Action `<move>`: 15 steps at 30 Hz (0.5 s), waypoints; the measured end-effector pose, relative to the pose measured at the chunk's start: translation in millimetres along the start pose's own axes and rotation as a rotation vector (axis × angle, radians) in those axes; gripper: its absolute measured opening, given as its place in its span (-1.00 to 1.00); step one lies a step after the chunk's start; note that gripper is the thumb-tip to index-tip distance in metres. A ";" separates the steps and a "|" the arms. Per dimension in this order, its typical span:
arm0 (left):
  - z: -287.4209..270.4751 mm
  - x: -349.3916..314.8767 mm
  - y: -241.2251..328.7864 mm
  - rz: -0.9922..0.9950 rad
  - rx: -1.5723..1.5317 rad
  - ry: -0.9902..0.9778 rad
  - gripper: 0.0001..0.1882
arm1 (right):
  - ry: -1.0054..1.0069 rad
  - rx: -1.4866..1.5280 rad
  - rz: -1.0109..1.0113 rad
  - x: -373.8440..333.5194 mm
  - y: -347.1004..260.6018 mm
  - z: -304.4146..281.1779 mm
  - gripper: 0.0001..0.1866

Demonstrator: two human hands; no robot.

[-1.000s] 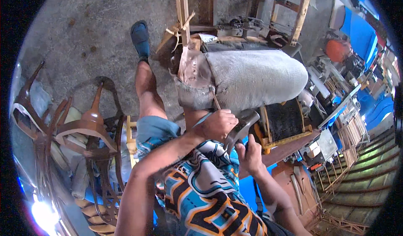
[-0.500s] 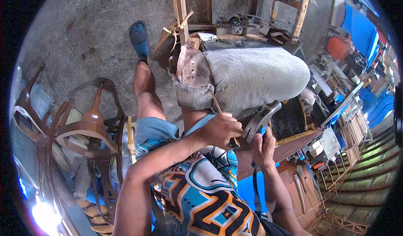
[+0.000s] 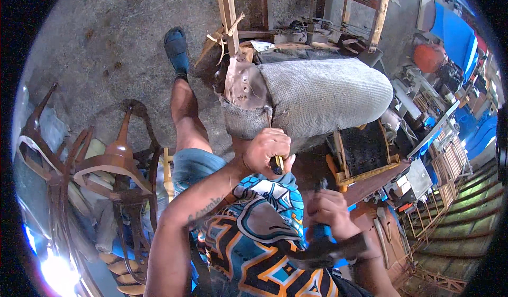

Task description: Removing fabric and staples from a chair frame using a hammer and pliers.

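A long, rounded padded piece covered in grey woven fabric lies in front of me, its bare pinkish-brown end panel facing left. My left hand is closed around a screwdriver with a yellow and black handle. Its thin shaft points away from me to the fabric's lower edge by the end panel; the tip is hidden. My right hand grips a hammer, smeared by motion, its head low beside my shirt and apart from the screwdriver.
Dark wooden chair frames stand at the left. A light wooden post with splintered strips rises behind the padded end. A wooden frame with black webbing sits right of my hands. Tools and blue sheeting crowd the far right.
The hammer has swung back from near the screwdriver toward my body, with my right hand lower. My left hand has shifted slightly left and up, turning the screwdriver's handle end toward me.
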State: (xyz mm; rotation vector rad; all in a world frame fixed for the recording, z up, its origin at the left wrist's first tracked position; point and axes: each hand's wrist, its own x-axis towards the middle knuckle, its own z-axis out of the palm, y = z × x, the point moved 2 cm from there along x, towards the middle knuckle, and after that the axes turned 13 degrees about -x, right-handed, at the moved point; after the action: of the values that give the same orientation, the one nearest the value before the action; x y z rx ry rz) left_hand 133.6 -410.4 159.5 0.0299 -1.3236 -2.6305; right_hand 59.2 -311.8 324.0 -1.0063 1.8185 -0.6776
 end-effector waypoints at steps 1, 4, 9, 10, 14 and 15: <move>-1.2 -2.5 -1.1 0.009 0.001 0.013 -0.75 | -0.034 -0.008 0.148 -13.9 17.9 20.9 -0.76; 3.8 -25.4 -17.9 0.078 0.080 -0.013 -0.76 | -0.254 -0.310 0.685 -0.2 24.6 42.1 -0.62; 0.5 -25.2 -4.3 0.070 0.100 -0.150 -0.77 | -0.140 -0.114 0.194 -17.0 12.5 35.5 -0.59; 0.9 -24.5 -5.1 0.070 0.088 -0.170 -0.77 | -0.237 -0.217 0.443 -17.1 18.6 52.6 -0.57; 9.9 -48.2 -29.7 -0.076 0.014 -0.203 -0.80 | -0.290 -0.187 0.819 -15.7 27.2 73.7 -0.54; 13.6 -44.7 -38.8 -0.065 -0.004 -0.216 -0.80 | -0.193 -0.109 0.853 -16.6 24.4 70.4 -0.56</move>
State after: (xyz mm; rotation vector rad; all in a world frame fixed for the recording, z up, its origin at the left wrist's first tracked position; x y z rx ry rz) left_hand 169.5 -368.8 133.6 -0.2211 -1.4040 -2.7552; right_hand 118.4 -287.1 282.5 -0.2683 1.8924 0.0419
